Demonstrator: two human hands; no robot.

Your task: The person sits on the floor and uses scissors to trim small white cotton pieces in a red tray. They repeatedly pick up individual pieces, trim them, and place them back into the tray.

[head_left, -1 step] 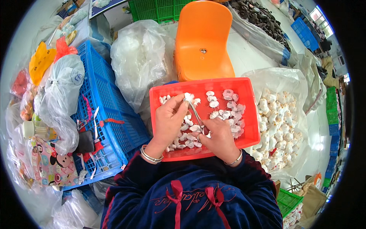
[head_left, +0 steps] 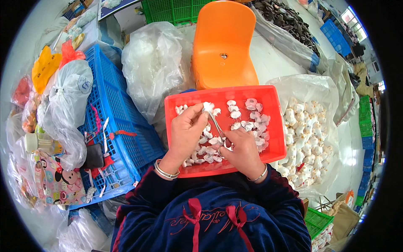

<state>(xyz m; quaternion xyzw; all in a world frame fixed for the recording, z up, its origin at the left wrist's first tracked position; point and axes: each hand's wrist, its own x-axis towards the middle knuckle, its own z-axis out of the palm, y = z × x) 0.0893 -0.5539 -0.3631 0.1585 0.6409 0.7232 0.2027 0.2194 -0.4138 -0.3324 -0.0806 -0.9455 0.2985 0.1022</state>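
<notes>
Over the red plastic tray (head_left: 277, 126) on my lap, my left hand (head_left: 187, 132) pinches one small white fluffy piece (head_left: 208, 107) by its fingertips, while my right hand (head_left: 241, 151) is closed on thin metal scissors (head_left: 218, 128) whose tips meet that piece. Compared with the other frame, nothing has shifted, so I judge the trimming mid-step. More soft pale pieces (head_left: 252, 113) scatter the tray; a clear bag (head_left: 310, 126) of them sits at my right.

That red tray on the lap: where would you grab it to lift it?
Probably the red tray by its two short side rims, one hand from each side. Its raised lip gives a hold there, and lifting both ends level should keep the small white pieces from sliding.
</notes>
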